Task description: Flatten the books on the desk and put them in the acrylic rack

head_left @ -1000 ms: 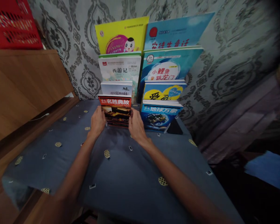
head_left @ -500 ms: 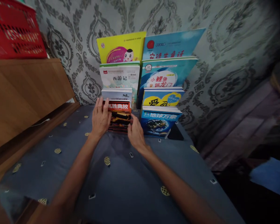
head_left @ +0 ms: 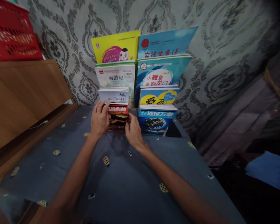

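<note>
At the front left of a stepped double row of upright books stands a book with a red title band and a dark cover picture (head_left: 118, 117). My left hand (head_left: 100, 120) is closed at its left edge, fingers over the upper corner. At the right edge my right hand (head_left: 133, 130) holds it with bent fingers, the thumb side against the cover. Right behind it is a pale grey-blue book (head_left: 115, 97). To the right, a blue book with a globe picture (head_left: 155, 122) stands apart from my right hand.
Behind rise a white-green book (head_left: 116, 76), a yellow book (head_left: 116, 46), and blue ones, including a teal book (head_left: 165, 70). A dark blue patterned cloth (head_left: 121, 186) covers the table. A wooden cabinet (head_left: 25, 99) with a red basket (head_left: 14, 34) stands left; patterned wallpaper is behind.
The red-banded book sits a little lower against the pale book, whose title line now shows. My left hand has come down with it. The whole view has shifted slightly.
</note>
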The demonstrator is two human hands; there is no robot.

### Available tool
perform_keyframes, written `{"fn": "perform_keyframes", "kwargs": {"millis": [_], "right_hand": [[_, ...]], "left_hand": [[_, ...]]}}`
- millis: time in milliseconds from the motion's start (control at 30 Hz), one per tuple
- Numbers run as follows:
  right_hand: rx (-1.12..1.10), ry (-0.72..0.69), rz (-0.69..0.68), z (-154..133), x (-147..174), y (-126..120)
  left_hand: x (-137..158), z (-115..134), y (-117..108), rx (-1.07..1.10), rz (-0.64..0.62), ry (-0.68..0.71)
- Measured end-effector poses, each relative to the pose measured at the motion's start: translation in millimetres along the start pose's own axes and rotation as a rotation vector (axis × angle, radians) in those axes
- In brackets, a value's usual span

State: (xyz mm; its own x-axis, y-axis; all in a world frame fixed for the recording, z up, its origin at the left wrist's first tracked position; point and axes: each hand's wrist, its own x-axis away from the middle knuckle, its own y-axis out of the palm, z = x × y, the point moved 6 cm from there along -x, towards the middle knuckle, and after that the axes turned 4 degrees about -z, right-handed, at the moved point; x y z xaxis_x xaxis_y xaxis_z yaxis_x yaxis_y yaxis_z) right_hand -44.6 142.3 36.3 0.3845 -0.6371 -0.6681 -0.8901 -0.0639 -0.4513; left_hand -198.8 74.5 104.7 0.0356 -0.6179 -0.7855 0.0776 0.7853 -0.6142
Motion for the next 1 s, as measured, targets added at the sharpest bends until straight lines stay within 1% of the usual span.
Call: {"fn": "perform_keyframes", "kwargs": {"millis": [333, 667, 800, 900, 967, 1000], "right_hand": [[0.036, -0.001, 0.0, 1.8, -0.1, 2.9], [0.099, 0.046, -0.016, 2.9, 3.2, 9.4], [0.088, -0.008, 0.012, -5.6, -2.0, 4.0], [0.066, -0.067, 0.034, -13.3, -7.9, -0.5], [0.049, -0.092, 0.041, -15.1, -10.5, -2.0], [0.041, -0.098, 0.044, -14.7, -11.2, -2.0]], "left_hand": [[4.5, -3.9, 5.6, 0.023, -0.002, -0.028], [5.6, -8.8, 11.6, 0.017, -0.019, -0.06], [6.5, -7.5, 10.6, 0.004, -0.028, -0.059], [9.6, -8.6, 9.0, 0.031, -0.024, -0.029], [13.6, -15.4, 7.9, 0.075, 0.022, -0.039], [16.2, -21.3, 7.6, 0.102, 0.063, -0.066]]}}
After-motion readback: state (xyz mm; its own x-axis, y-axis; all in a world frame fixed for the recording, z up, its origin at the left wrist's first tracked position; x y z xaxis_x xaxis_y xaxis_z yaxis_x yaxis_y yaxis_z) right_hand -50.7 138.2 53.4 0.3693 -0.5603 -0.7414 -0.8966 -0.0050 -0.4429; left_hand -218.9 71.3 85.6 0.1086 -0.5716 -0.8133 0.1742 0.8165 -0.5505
